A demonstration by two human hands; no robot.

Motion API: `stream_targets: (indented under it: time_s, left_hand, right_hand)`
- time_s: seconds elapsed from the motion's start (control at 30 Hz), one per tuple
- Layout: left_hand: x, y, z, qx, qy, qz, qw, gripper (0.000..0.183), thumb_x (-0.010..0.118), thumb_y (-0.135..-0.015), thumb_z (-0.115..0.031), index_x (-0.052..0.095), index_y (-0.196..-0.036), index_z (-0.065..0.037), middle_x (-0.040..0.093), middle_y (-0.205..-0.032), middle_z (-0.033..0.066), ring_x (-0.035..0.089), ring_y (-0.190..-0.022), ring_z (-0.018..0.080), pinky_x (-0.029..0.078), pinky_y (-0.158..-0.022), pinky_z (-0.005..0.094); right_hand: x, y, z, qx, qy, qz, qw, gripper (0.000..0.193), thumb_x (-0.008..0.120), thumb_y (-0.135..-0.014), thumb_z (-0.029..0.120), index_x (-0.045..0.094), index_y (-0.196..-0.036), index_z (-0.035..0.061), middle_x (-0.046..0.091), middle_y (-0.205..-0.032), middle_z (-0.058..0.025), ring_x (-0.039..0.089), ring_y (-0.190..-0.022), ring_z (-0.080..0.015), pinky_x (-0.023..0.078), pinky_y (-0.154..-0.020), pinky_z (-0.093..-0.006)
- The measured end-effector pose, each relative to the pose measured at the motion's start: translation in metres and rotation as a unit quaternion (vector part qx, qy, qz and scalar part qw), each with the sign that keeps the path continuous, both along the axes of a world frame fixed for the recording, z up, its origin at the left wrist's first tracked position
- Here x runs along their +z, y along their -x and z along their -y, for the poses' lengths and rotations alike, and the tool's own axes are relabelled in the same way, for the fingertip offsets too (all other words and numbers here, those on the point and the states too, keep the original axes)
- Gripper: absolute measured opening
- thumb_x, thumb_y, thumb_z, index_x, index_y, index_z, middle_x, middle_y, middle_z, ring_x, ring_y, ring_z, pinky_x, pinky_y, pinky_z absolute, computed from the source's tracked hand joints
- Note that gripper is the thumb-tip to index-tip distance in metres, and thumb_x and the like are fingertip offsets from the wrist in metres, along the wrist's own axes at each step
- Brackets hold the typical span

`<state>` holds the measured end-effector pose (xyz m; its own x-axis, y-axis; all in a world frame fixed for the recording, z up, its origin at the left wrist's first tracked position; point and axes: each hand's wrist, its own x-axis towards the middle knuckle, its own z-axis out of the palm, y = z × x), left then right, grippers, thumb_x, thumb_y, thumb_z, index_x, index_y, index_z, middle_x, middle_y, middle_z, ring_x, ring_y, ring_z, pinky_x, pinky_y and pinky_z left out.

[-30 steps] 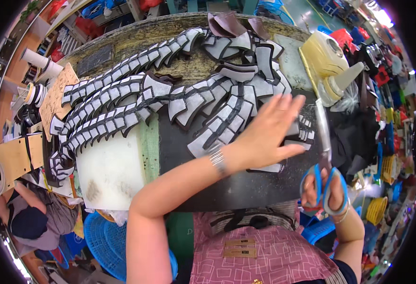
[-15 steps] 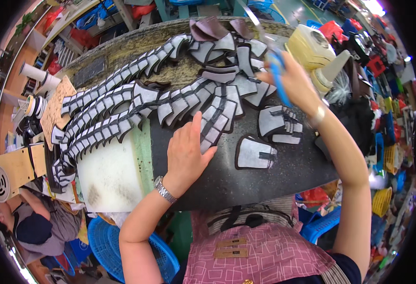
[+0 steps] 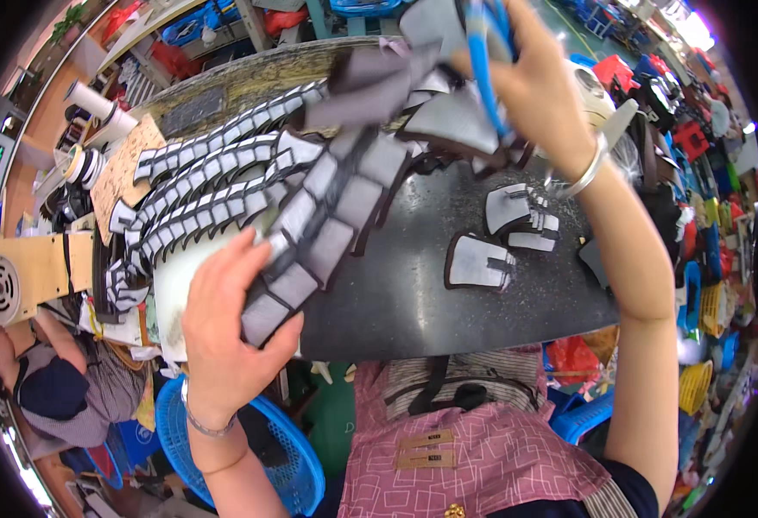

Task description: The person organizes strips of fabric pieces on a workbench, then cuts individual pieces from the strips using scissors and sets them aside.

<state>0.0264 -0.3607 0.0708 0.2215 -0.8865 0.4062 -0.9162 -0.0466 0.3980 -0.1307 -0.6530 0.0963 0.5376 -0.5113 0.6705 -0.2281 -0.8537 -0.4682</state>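
Observation:
A strip of joined grey-white panels with dark edges (image 3: 331, 220) is lifted slantwise over the table. My left hand (image 3: 232, 328) grips its lower end between thumb and fingers. At the far side, my right hand (image 3: 543, 91) is closed on blue-handled scissors (image 3: 484, 69); the blades cannot be made out. Its fingers are close beside blurred panels (image 3: 452, 121), and whether they also pinch these is hidden. Two small stacks of cut panels lie near the right of the table: one stack (image 3: 480, 262) closer to me, another (image 3: 521, 216) just behind.
More panel strips (image 3: 215, 177) stretch across the left of the dark table (image 3: 396, 319), by a white board (image 3: 172, 293). A yellowish bottle (image 3: 593, 91) stands at the far right. Below is a blue basket (image 3: 297, 457). Another person (image 3: 77, 388) sits at the left.
My left hand has moved left and nearer, taking hold of a strip's end and lifting it. The right hand with the scissors has risen slightly, and the strip has come up with them.

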Motion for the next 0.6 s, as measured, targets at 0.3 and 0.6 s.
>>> stream_targets:
  time_s: [0.3, 0.6]
  left_hand:
    - [-0.131, 0.024, -0.086, 0.122, -0.06, -0.113, 0.984, 0.085, 0.078, -0.064, -0.014, 0.032, -0.134, 0.001, 0.048, -0.121, 0.0212, 0.046, -0.11, 0.038, 0.038, -0.095, 0.0438]
    - [-0.135, 0.022, -0.095, 0.15, -0.033, -0.192, 0.969, 0.094, 0.08, -0.062, -0.014, 0.026, -0.136, 0.002, 0.053, -0.113, 0.0165, 0.054, -0.101, 0.0293, 0.043, -0.088, 0.0388]
  right_hand:
    - [-0.046, 0.042, -0.119, 0.201, -0.325, -0.222, 0.897, 0.05, 0.07, -0.067, 0.015, 0.051, -0.112, 0.0047, 0.052, -0.08, -0.008, 0.051, -0.068, -0.0181, 0.043, -0.064, -0.0298]
    - [-0.12, 0.046, -0.168, 0.402, -0.644, -0.429, 0.489, 0.061, 0.035, -0.093, 0.055, 0.053, -0.106, -0.0026, 0.051, -0.076, -0.0062, 0.051, -0.069, -0.0134, 0.045, -0.062, -0.0286]
